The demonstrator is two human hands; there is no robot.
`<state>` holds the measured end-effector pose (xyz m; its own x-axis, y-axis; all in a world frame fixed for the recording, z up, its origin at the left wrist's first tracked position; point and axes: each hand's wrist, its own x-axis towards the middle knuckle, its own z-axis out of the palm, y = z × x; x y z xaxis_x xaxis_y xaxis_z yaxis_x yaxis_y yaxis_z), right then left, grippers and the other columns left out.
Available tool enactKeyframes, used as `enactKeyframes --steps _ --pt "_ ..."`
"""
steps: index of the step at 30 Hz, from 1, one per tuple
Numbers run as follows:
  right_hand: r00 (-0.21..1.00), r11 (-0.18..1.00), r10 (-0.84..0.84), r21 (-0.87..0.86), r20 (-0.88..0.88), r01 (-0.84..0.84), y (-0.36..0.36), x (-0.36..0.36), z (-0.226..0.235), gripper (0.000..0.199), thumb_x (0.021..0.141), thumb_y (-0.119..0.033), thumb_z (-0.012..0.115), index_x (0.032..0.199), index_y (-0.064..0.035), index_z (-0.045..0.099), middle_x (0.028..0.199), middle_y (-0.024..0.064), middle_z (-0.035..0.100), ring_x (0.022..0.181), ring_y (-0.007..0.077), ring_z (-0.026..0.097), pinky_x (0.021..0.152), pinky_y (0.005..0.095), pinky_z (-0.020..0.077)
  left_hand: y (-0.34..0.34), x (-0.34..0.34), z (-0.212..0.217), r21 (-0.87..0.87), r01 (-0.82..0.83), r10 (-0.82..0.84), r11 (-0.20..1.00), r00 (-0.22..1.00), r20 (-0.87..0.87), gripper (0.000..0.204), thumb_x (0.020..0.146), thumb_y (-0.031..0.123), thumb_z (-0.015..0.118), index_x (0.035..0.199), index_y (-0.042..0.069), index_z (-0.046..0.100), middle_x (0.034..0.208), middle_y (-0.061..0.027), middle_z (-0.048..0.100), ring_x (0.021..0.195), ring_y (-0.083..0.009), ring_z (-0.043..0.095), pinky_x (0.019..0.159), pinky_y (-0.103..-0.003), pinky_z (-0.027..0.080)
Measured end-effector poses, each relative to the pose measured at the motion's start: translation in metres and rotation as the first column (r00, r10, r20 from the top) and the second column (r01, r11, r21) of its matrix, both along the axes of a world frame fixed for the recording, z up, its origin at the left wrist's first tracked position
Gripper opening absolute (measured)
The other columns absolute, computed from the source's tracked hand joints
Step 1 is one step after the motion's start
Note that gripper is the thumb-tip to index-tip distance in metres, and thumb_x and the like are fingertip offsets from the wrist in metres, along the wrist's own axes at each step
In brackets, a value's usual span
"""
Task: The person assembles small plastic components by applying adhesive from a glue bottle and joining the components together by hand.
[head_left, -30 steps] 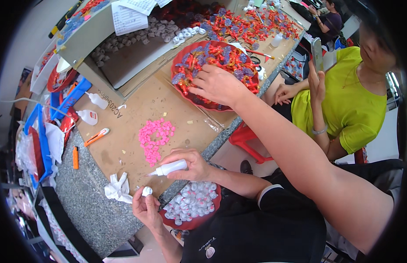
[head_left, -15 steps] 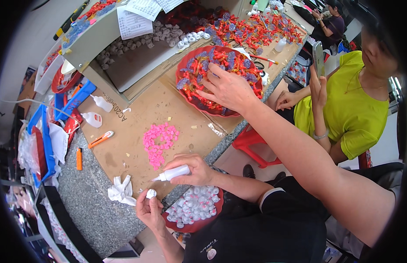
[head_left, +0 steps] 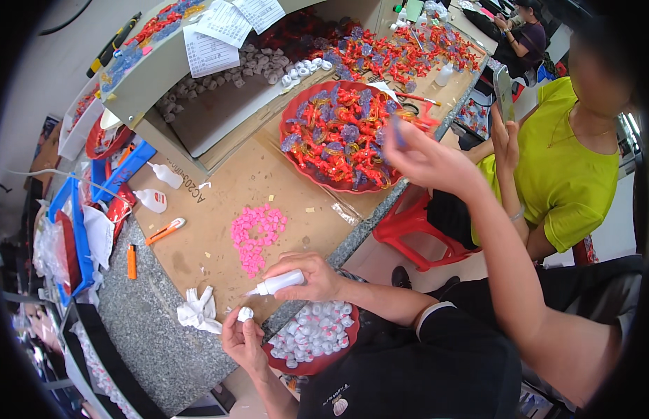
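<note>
While the right hand (head_left: 316,277) grips a bottle (head_left: 282,282), the left (head_left: 246,347) pinches a white piece (head_left: 245,313) near the counter's edge (head_left: 356,240).

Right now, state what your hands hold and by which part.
The left hand pinches a small white piece by its edge; the right hand grips a white squeeze bottle around its body.

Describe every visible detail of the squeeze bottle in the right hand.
The white squeeze bottle looks like smooth, slightly translucent plastic, with a rounded body and a slim, tapering nozzle. The right hand grips its body, covering part of it. It is tipped over, nozzle pointing left and slightly downward in the picture, its tip apart from the small white piece. How full it is cannot be told.
</note>
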<state>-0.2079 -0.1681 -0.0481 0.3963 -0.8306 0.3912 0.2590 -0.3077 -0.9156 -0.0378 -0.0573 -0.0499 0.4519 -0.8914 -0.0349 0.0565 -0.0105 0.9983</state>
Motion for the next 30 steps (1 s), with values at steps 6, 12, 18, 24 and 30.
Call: enactKeyframes --steps 6,12,18,24,30 --pt "1.000 1.000 0.012 0.025 0.002 -0.012 -0.001 0.003 0.001 0.029 0.070 -0.008 0.072 0.096 0.0004 0.063 0.087 0.0101 0.064 0.076 0.0180 0.058 0.065 0.0294 0.0446 -0.001 0.005 -0.003 -0.001 0.003 -0.003 1.000 1.000 -0.011 0.027 0.085 0.010 0.059 0.109 -0.001 0.053 0.072 -0.0017 0.055 0.051 -0.0038 0.044 0.041 -0.015 0.028" --pt "1.000 0.999 -0.005 0.046 0.009 0.004 0.000 0.009 -0.005 0.030 0.070 -0.011 0.072 0.097 -0.0027 0.064 0.088 0.0091 0.063 0.079 0.0184 0.060 0.067 0.0295 0.0452 -0.001 0.011 -0.009 -0.011 0.049 -0.048 0.999 0.999 0.025 0.026 0.086 0.008 0.056 0.110 -0.001 0.051 0.071 -0.0017 0.054 0.051 -0.0037 0.043 0.042 -0.015 0.029" --pt "1.000 0.999 -0.006 0.042 0.004 0.006 0.000 0.012 -0.008 0.032 0.073 -0.017 0.072 0.099 -0.0023 0.063 0.087 0.0081 0.063 0.079 0.0145 0.059 0.065 0.0266 0.0445 0.000 0.013 -0.009 0.026 0.017 -0.018 1.000 0.999 0.046 0.026 0.086 0.009 0.056 0.110 0.000 0.052 0.066 -0.0004 0.052 0.049 -0.0028 0.040 0.041 -0.015 0.024" --pt "1.000 0.998 -0.012 0.057 -0.021 0.013 0.000 0.011 -0.008 0.033 0.073 -0.018 0.073 0.100 -0.0028 0.063 0.088 0.0083 0.064 0.079 0.0140 0.058 0.064 0.0260 0.0445 0.000 0.015 -0.016 -0.016 0.026 -0.026 1.000 0.999 0.030 0.026 0.086 0.010 0.057 0.110 -0.001 0.052 0.067 -0.0005 0.052 0.050 -0.0031 0.040 0.041 -0.015 0.024" --pt "0.999 0.998 -0.013 0.058 -0.041 0.015 0.000 0.012 -0.008 0.030 0.071 -0.014 0.073 0.098 -0.0036 0.064 0.089 0.0095 0.064 0.081 0.0182 0.061 0.067 0.0288 0.0460 -0.001 0.015 -0.011 -0.005 0.035 -0.035 0.999 0.999 0.019 0.026 0.086 0.009 0.057 0.110 -0.002 0.051 0.069 -0.0013 0.053 0.050 -0.0035 0.041 0.042 -0.015 0.027"
